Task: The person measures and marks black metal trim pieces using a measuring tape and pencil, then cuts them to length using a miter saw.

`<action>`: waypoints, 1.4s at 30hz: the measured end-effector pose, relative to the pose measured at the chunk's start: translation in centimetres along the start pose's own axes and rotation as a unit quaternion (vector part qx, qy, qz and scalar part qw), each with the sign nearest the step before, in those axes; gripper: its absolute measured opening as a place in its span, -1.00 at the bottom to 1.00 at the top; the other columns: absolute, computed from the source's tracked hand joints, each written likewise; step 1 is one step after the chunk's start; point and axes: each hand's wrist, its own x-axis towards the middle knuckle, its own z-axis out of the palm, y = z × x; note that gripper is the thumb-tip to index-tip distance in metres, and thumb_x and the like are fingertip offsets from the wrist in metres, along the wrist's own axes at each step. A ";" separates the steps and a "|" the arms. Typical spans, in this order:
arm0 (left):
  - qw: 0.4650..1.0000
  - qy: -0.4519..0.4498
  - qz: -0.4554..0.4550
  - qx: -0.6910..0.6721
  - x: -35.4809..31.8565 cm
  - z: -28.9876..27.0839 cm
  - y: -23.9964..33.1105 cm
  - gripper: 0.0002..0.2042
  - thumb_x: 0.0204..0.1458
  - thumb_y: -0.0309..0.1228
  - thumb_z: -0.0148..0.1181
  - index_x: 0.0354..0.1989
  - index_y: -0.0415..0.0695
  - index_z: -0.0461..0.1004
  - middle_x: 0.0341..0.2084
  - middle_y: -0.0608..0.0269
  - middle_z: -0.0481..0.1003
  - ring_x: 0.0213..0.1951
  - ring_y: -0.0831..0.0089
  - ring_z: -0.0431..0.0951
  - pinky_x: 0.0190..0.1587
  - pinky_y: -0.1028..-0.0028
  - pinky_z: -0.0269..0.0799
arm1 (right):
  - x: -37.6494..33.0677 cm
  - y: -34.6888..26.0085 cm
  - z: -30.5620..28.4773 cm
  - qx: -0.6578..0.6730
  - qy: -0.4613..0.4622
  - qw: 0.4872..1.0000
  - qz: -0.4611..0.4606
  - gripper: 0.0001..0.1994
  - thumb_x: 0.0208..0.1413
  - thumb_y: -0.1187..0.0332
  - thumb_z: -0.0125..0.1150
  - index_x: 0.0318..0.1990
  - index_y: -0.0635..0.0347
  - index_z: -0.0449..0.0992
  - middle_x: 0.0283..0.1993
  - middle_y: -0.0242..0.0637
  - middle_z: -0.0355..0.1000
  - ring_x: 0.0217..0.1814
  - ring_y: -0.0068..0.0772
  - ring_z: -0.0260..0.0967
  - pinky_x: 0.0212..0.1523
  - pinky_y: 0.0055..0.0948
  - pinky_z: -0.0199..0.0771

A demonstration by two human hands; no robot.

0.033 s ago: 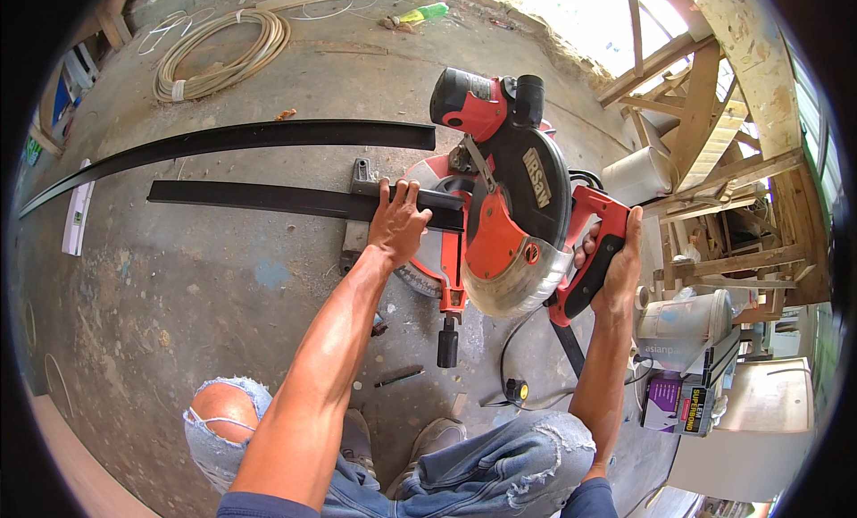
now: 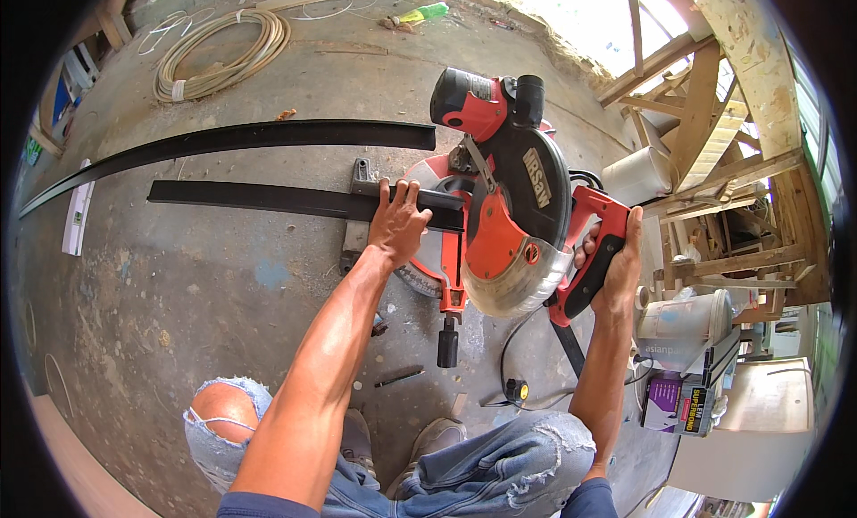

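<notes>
A red and black miter saw [image 2: 518,223] stands on the concrete floor in front of me. My right hand [image 2: 618,272] is wrapped round its black-gripped handle [image 2: 594,272], with the saw head raised. Across the saw's base lies a short black metal profile [image 2: 250,197], its right end by the blade guard [image 2: 500,250]. My left hand [image 2: 399,221] presses that profile against the fence, fingers curled over its top. The blade's edge is mostly hidden by the guard. Beyond, a longer black profile [image 2: 295,134] lies apart from the saw.
A cable coil [image 2: 223,54] and green bottle [image 2: 424,14] lie far back. A white spirit level [image 2: 79,210] lies left. Near my feet are a pencil [image 2: 400,377] and a black-and-yellow object [image 2: 516,390]. Buckets [image 2: 683,326], a purple box [image 2: 676,404] and timber [image 2: 705,107] crowd the right.
</notes>
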 end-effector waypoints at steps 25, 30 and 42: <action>1.000 0.010 0.004 -0.016 0.0 -0.5 0.2 -0.80 -0.12 -0.31 0.44 -0.27 0.00 0.70 0.19 -0.10 0.33 0.29 0.04 0.21 0.41 -0.16 -0.13 | 0.1 0.2 -0.3 -0.003 0.002 1.000 -0.003 -0.32 0.28 -0.36 -0.11 -0.40 0.17 0.42 -0.62 -0.37 0.27 -0.62 -0.41 0.30 -0.55 -0.46 0.41; 1.000 0.006 0.004 -0.007 -0.1 -0.6 0.1 -0.83 -0.06 -0.32 0.39 -0.26 0.02 0.72 0.12 -0.06 0.36 0.27 0.05 0.22 0.40 -0.15 -0.13 | 0.2 0.3 -0.3 -0.003 0.006 1.000 0.000 -0.33 0.29 -0.35 -0.12 -0.39 0.17 0.42 -0.61 -0.37 0.27 -0.62 -0.42 0.30 -0.55 -0.46 0.40; 1.000 0.007 0.001 -0.013 -0.1 -0.5 0.2 -0.84 -0.06 -0.35 0.38 -0.26 0.02 0.71 0.12 -0.05 0.33 0.27 0.04 0.21 0.42 -0.16 -0.14 | -0.1 0.2 -0.1 -0.002 -0.001 1.000 -0.004 -0.33 0.30 -0.35 -0.12 -0.39 0.16 0.42 -0.61 -0.37 0.26 -0.60 -0.43 0.29 -0.53 -0.47 0.39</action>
